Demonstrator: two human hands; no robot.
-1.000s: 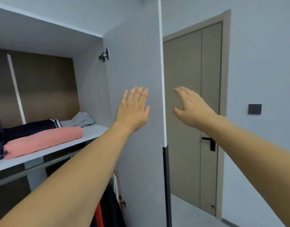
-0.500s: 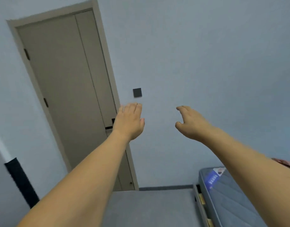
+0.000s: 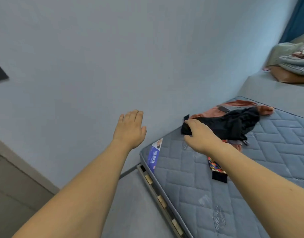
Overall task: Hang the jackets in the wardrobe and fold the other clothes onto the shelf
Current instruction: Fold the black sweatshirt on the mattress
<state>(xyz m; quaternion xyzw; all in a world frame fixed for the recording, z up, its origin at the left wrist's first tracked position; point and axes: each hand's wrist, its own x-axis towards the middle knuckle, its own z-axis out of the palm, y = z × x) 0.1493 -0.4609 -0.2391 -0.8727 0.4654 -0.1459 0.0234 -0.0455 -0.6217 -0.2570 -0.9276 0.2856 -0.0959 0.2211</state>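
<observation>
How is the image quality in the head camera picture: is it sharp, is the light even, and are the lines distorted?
Head view: light is soft and even, with no glare and only faint shadows. The wide lens tilts and bends the mattress edge and the wall line. The left hand and right hand look fairly sharp; the black garment shows little detail, and the far pile is soft.

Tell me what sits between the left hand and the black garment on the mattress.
In the head view, only the bare grey-blue wall shows between the left hand and the black garment; nothing else intervenes.
</observation>
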